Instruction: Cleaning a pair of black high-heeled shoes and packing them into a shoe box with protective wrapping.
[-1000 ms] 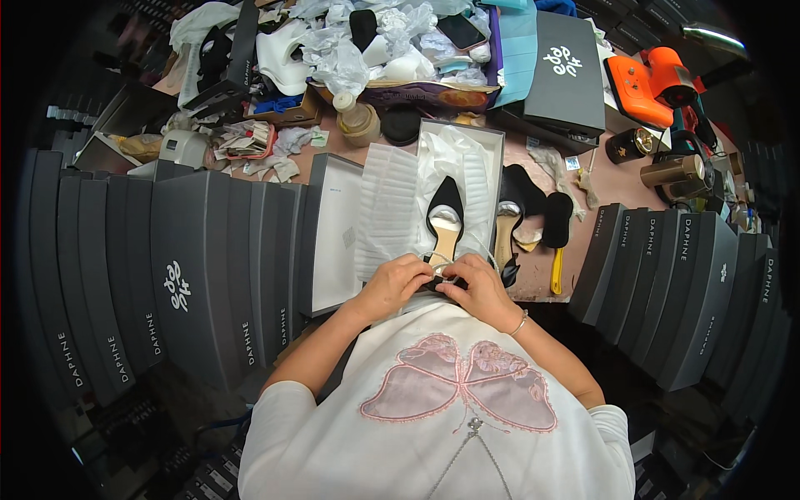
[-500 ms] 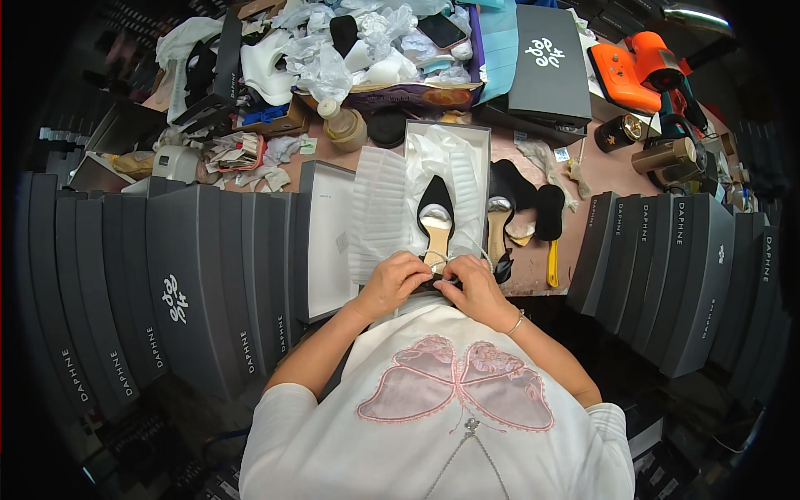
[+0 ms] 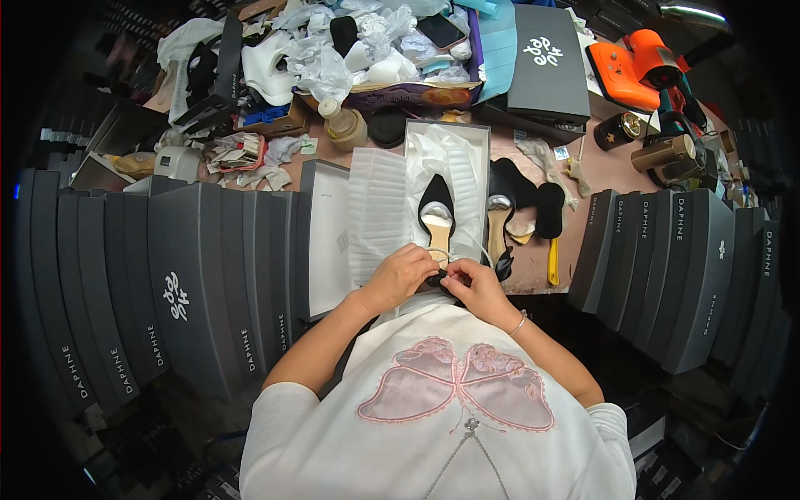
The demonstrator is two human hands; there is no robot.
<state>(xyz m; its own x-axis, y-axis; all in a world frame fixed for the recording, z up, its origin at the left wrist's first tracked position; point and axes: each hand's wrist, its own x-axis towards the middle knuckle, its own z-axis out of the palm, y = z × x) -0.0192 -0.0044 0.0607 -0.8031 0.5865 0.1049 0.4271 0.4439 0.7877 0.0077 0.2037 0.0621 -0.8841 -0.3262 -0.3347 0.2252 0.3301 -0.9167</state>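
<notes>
Both the left hand [image 3: 406, 275] and the right hand [image 3: 477, 286] pinch the heel strap of the pointy black shoe [image 3: 437, 218] at 12 o'clock, fastening it, so careful small finger moves seem needed

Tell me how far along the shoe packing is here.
One black shoe already lies on the white paper in the open box. Both hands, left and right, are together at its heel end, working a thin strap. The second shoe still lies on the table beside the box, and the lid is off.
</notes>
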